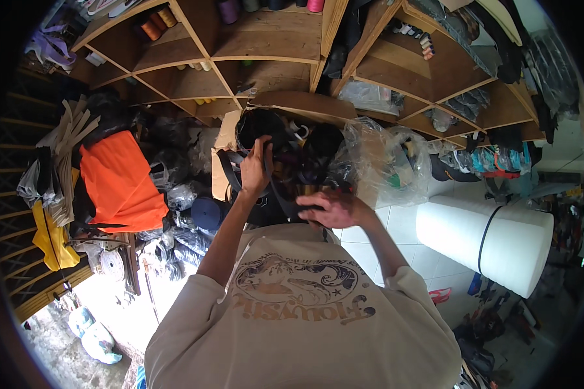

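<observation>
Cream printed shirt below, left hand and right hand each grip closed on black strap.

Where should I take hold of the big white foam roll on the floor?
Judging by its pose, grip the white foam roll at the black strap circling it, coming from above: it lies on its side, seemingly too fat for one hand, and its top is clear.

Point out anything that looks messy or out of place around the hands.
Black webbing straps hang in a tangle from the dark pile of bags that the left hand and right hand grip. A crumpled clear plastic bag sags beside them.
</observation>
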The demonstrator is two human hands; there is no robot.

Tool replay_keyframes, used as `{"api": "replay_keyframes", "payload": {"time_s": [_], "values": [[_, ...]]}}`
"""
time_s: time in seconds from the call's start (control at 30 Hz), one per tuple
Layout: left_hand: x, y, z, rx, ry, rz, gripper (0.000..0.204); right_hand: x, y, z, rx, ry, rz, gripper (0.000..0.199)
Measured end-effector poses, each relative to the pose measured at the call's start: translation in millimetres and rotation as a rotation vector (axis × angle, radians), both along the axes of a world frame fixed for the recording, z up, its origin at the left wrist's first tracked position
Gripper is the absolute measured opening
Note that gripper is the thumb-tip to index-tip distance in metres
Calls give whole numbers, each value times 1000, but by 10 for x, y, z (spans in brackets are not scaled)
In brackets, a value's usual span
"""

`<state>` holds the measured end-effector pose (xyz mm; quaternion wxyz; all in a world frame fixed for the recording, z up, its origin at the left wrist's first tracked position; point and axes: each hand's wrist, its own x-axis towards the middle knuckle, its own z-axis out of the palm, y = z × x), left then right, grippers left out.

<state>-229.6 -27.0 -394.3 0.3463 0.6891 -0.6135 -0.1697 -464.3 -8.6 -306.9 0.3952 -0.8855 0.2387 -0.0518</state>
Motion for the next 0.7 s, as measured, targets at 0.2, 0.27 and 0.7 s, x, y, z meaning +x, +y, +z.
{"api": "replay_keyframes", "payload": {"time_s": [0.2, 0.27, 0.7], "values": [[115, 9, -150, 73, 54, -10, 20, -697, -326, 482, -186, -662, 241, 42], [142, 26, -144, 129, 79, 19, 18, -885, -374, 768, 178, -431, -91, 32], [254, 168, -465, 219, 12, 110, 31, -1289, -974, 638, 347, -1077, -927, 18]]}}
